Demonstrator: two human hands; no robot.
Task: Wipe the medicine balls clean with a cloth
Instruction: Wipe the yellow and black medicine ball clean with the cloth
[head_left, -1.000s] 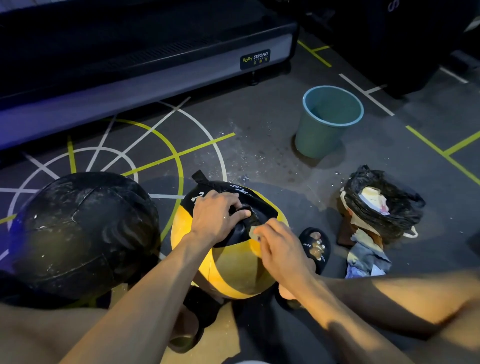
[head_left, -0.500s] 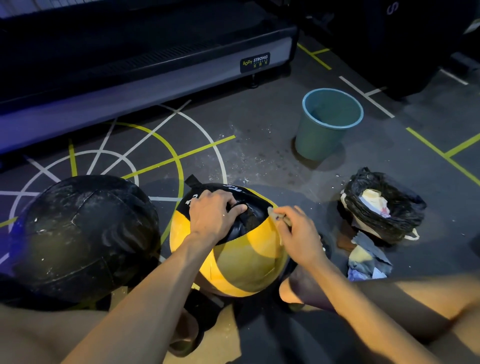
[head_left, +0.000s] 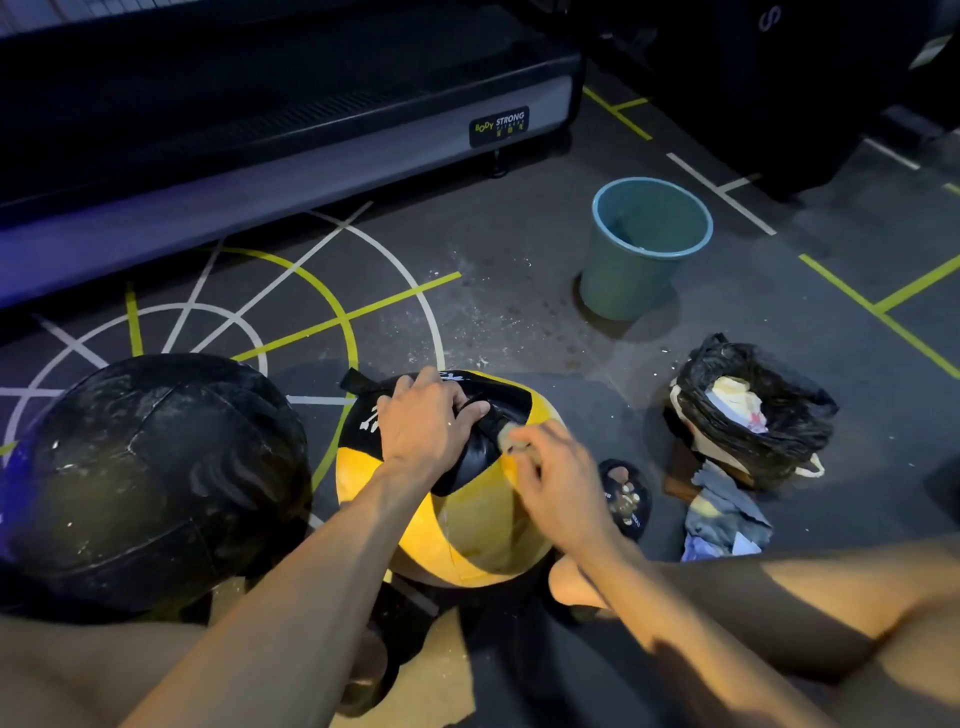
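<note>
A: Start at the left. What sits there?

B: A big black medicine ball (head_left: 156, 478), scuffed with pale marks, resting on the dark floor (head_left: 519, 291) at the near left. Painted white and yellow lines fan out on the floor behind it.

A: And next to it?

B: The yellow and black medicine ball (head_left: 467, 530), just right of the black one, near the middle and close to the person. A black panel with white print runs over its top.

A: The hands?

B: The left hand (head_left: 423, 423) lies on top of that ball, fingers curled over the black panel, gripping it. The right hand (head_left: 558, 478) is on the ball's upper right side, fingers bent around a small pale cloth (head_left: 511, 439) and pressing it against the surface. The hand is blurred, so I see only a bit of the cloth by the fingertips.

A: Further right?

B: A foot in a black sandal (head_left: 626, 499) peeks out just beyond the right hand. Farther back stands a teal bucket (head_left: 644, 260), upright. At the right, a black plastic bag (head_left: 753, 410) gapes open with crumpled pale scraps inside, and a heap of grey rags (head_left: 724, 514) lies on the floor just in front of it.

A: And along the far edge?

B: A long dark machine base (head_left: 291, 156) with a "Body Strong" label.
</note>
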